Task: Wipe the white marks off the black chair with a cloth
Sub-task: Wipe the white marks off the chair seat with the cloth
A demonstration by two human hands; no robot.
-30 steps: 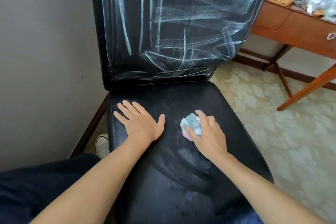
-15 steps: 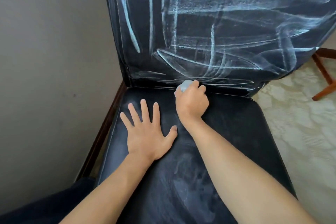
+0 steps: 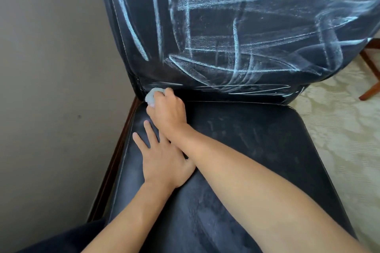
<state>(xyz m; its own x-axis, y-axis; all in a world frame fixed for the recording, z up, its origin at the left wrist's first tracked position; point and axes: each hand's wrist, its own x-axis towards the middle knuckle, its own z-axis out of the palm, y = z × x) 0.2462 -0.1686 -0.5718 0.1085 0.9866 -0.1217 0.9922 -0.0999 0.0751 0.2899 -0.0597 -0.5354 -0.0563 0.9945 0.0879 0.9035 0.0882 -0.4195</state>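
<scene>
Right hand point(image 3: 167, 112) grips balled cloth point(image 3: 153, 94) against the chair point(image 3: 257, 139) backrest's lower left corner. Left hand point(image 3: 164, 162) rests flat, fingers straight, on seat.

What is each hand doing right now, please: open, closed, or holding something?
Left hand: open, flat on the chair seat.
Right hand: closed around the cloth, at the bottom left corner of the backrest.

Count, head view: 1 black chair point(image 3: 257, 150), backrest covered in white marks point(image 3: 236, 33), too overlapped to count. 1 cloth point(image 3: 152, 95), bunched. 2 hands: left hand point(image 3: 162, 162), right hand point(image 3: 167, 112). 2 wooden furniture legs point(image 3: 370, 72) at right edge.
</scene>
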